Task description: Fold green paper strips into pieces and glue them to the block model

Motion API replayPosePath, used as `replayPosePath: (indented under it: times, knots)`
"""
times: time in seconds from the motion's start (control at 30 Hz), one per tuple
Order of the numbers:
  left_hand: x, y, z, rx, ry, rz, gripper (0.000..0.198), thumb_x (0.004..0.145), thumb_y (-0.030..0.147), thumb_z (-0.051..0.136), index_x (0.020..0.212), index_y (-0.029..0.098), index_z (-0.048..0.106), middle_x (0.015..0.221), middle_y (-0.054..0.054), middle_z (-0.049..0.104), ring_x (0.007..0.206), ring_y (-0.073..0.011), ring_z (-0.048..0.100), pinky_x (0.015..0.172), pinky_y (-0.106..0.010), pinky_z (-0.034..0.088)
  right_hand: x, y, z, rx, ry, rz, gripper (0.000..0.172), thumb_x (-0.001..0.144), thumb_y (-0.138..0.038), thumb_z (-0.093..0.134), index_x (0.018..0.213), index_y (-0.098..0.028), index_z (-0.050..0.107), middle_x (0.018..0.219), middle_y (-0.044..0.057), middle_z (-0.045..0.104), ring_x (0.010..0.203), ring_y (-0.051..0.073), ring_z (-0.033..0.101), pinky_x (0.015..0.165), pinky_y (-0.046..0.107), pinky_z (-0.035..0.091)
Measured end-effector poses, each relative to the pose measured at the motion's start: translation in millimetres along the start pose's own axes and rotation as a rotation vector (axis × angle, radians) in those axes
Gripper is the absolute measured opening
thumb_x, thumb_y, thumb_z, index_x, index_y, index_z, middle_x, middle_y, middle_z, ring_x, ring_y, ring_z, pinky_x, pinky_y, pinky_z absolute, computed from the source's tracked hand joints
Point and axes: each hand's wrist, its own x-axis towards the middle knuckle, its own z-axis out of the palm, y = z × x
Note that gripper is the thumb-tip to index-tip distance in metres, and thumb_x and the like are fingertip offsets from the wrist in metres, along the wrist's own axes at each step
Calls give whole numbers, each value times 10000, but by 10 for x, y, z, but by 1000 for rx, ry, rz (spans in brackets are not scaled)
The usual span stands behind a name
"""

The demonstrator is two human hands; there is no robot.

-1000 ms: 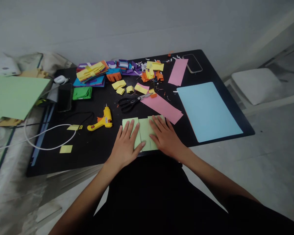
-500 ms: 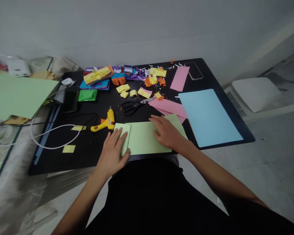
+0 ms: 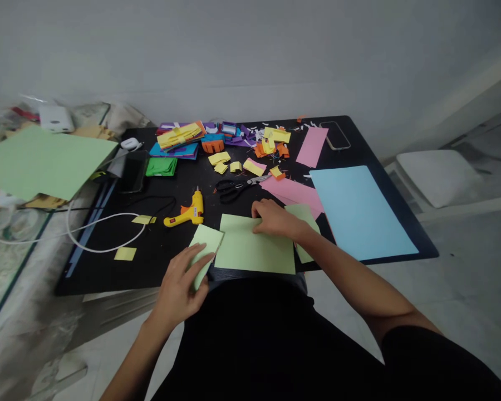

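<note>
Tilted near the table's front edge, a small folded piece of light green paper (image 3: 205, 243) is in my left hand (image 3: 181, 286), with the fingers over its top and the thumb by its lower side. To its right lies a light green paper sheet (image 3: 254, 253). My right hand (image 3: 278, 218) has its fingers curled together at the sheet's far edge, gripping it there; the thumb rests on the surface. Partly under my right wrist is another light green paper piece (image 3: 304, 214). A yellow glue gun (image 3: 191, 210) lies just beyond my left hand.
Black-handled scissors (image 3: 237, 187) lie beyond the sheet, beside pink paper strips (image 3: 294, 192). A large light blue sheet (image 3: 361, 214) covers the table's right side. Coloured paper bundles (image 3: 181, 136) and scraps line the back. A white cable (image 3: 73, 234) loops at left.
My left hand has slid the folded green paper left and turned it, away from the green sheet. My right hand's fingers have curled in at the sheet's far edge. The view has shifted slightly.
</note>
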Motion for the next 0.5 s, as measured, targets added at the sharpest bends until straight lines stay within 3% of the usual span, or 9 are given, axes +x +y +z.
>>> replayPosePath:
  times: [0.17, 0.3, 0.4, 0.5]
  knots:
    - [-48, -7, 6, 12, 49, 18, 533, 922, 153, 597, 1437, 279, 552, 1450, -136, 608, 1347, -340, 594, 1114, -551, 511, -2, 145, -191, 98, 7, -13, 216, 818, -125, 680, 1017, -200, 643, 986, 63, 755, 858, 231, 690, 705, 312, 515]
    - [45, 55, 113, 9, 10, 56, 445, 938, 161, 595, 1374, 253, 602, 1423, -127, 644, 1370, -321, 594, 1185, -566, 473, -23, 370, -616, 372, 182, -125, 122, 885, -262, 666, 955, -176, 716, 1001, 72, 781, 916, 252, 713, 814, 390, 572]
    - [310, 141, 190, 8, -58, 60, 353, 974, 180, 562, 1307, 225, 670, 1417, -127, 671, 1397, -312, 590, 1234, -579, 428, -36, 387, -936, 727, 346, -200, 292, 897, -376, 714, 1125, -194, 731, 1099, 68, 795, 1008, 263, 745, 900, 453, 618]
    - [750, 160, 81, -43, -67, 87, 251, 1003, 306, 610, 1208, 234, 737, 1319, -102, 743, 1346, -327, 636, 1246, -636, 385, -1, 252, -1146, 922, 433, -278, 414, 885, -428, 772, 1237, -218, 716, 1174, 80, 795, 1076, 273, 758, 967, 494, 623]
